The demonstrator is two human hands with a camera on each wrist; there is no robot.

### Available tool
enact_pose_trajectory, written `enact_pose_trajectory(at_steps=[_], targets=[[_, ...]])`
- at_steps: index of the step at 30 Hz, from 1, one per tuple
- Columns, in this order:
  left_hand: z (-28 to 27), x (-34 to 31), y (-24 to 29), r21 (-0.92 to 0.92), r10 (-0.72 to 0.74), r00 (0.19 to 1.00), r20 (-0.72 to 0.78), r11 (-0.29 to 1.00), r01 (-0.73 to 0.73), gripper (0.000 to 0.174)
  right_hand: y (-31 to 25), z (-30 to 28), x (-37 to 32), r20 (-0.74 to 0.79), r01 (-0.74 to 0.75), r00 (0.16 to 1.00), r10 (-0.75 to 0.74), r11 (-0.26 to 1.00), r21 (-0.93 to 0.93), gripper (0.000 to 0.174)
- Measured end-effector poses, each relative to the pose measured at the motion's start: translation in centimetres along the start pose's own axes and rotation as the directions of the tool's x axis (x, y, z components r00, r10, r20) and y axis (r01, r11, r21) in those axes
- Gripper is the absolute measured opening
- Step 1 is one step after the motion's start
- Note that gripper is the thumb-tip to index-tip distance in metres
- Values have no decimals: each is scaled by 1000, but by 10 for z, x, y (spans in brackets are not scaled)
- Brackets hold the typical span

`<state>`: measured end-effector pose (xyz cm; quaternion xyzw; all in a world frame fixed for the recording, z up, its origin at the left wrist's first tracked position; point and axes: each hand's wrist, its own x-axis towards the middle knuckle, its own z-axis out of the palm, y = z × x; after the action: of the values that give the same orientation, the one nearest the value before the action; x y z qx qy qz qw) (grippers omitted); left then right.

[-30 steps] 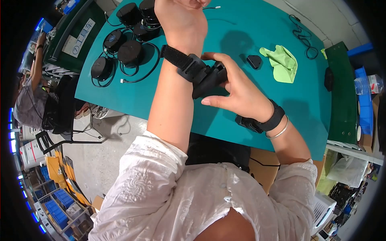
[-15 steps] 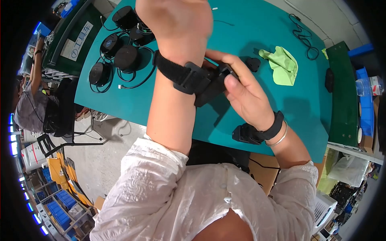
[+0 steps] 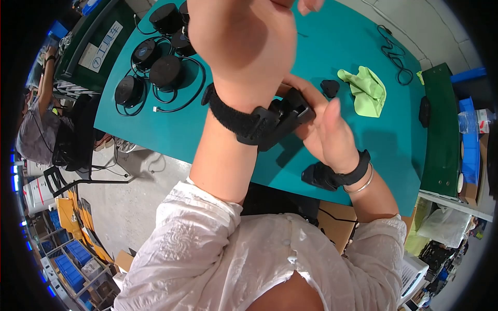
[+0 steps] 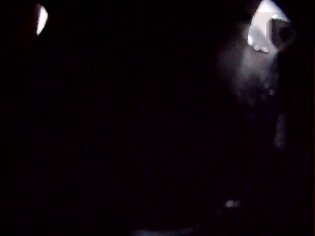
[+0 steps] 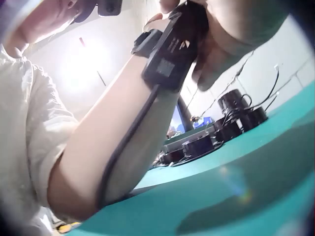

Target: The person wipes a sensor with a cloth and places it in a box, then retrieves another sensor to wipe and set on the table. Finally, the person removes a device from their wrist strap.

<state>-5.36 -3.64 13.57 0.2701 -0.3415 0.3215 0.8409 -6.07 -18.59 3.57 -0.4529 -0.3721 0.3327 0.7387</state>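
Observation:
In the head view my left forearm rises over the table, and the left hand [image 3: 244, 41] is cut off at the top edge, its visible fingertips loosely bent. A black strap [image 3: 228, 111] with a black wrist camera [image 3: 284, 127] goes round that wrist. My right hand [image 3: 334, 132] holds this camera; its fingers reach behind the housing and the thumb stands up beside it. In the right wrist view the camera housing [image 5: 167, 64] is seen from below, with a cable along the forearm. The left wrist view is almost wholly dark.
Several round black units [image 3: 166, 72] with cables lie on the green table [image 3: 218, 145] at the left. Toward the right are a small black piece [image 3: 330, 88], a light green cloth [image 3: 365, 93] and a coiled black cable [image 3: 394, 54]. Another person's arm [image 3: 46, 78] shows at far left.
My left hand has risen nearer the head camera and shifted right. The right hand has moved slightly down and right, its fingers round the wrist camera, and its thumb has lifted.

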Motion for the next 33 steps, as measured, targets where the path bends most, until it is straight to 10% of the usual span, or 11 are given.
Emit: enact_pose_trajectory(at_steps=[2, 6, 8, 33], targets=[[-5, 1, -3, 68, 38, 993, 109, 997, -46, 49, -5, 3, 2, -20, -127, 988, 152, 884, 449, 65], [2, -7, -1, 108, 54, 984, 168, 992, -73, 49, -9, 2, 1, -64, -305, 928, 366, 850, 430, 58], [5, -8, -5, 119, 51, 977, 205, 990, -76, 49, -5, 3, -1, 29, -334, 894, 448, 620, 710, 53], [-8, -1, -15, 343, -5, 842, 539, 915, -214, 51, 16, 21, 1, -26, -271, 901, 433, 607, 747, 43]])
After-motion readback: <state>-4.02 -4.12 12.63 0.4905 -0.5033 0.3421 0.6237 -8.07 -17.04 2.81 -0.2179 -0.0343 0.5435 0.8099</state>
